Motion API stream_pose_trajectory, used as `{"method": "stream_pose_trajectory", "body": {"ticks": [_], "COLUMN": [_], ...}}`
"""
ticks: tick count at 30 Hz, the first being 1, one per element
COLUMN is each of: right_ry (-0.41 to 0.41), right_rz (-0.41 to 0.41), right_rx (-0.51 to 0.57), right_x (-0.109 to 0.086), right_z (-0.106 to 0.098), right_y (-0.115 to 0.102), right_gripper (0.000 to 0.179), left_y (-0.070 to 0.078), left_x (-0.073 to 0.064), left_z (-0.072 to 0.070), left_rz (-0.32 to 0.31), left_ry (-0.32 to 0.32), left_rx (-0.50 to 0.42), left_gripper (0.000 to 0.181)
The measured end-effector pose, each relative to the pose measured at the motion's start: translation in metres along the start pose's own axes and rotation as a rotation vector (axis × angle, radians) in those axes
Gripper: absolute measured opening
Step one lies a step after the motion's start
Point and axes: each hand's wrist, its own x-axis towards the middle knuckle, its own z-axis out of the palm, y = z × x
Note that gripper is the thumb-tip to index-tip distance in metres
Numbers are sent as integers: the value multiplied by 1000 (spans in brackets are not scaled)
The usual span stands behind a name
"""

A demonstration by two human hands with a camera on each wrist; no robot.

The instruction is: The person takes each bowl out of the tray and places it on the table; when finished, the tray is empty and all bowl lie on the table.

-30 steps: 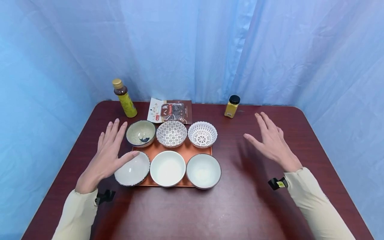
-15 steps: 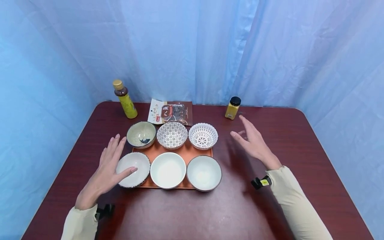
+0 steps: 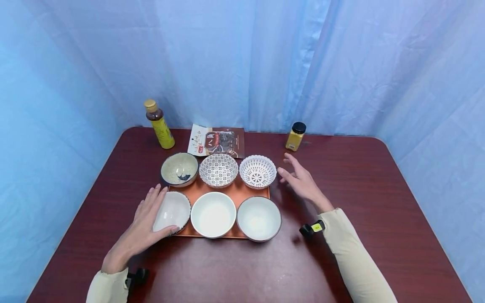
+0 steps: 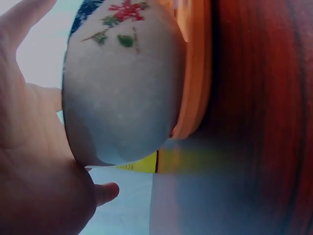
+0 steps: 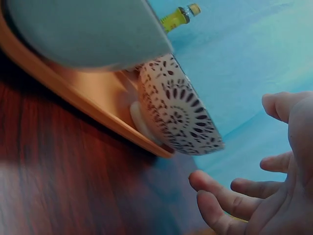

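An orange tray (image 3: 237,190) carries several bowls in two rows. My left hand (image 3: 143,225), fingers extended, lies over the left side of the front-left white bowl (image 3: 175,210). In the left wrist view that bowl (image 4: 122,93) shows a red flower and green leaves outside, close against the hand; whether they touch I cannot tell. My right hand (image 3: 304,184) hovers right of the back-right patterned bowl (image 3: 257,172), fingers loosely bent. The right wrist view shows a gap between this bowl (image 5: 178,110) and the fingertips (image 5: 198,178).
Behind the tray lies a brown-and-white packet (image 3: 219,142). A bottle with a yellow-green label (image 3: 162,132) stands at the back left, and a black-lidded yellow jar (image 3: 295,138) at the back right. Blue curtains (image 3: 227,63) hang around the table (image 3: 242,269).
My right hand has moved left and slightly down toward the back-right bowl. My left hand has come lower, toward the front-left bowl. The bowls stay in place on the tray.
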Motion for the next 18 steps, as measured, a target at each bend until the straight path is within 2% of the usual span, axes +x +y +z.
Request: {"method": "stream_pose_trajectory", "body": {"ticks": [10,18], "right_ry": [-55,-91], "right_rz": [76,57], "right_rx": [163,210], "right_x": [11,15], "right_z": [22,32], "right_y": [6,6], "right_gripper": [69,71], "left_y": [-4,-10], "left_x": [-3,-10], "left_z": [5,6], "left_rz": [0,6], "left_ry": [20,31], "left_rx": [15,-8], "left_gripper": [111,116]}}
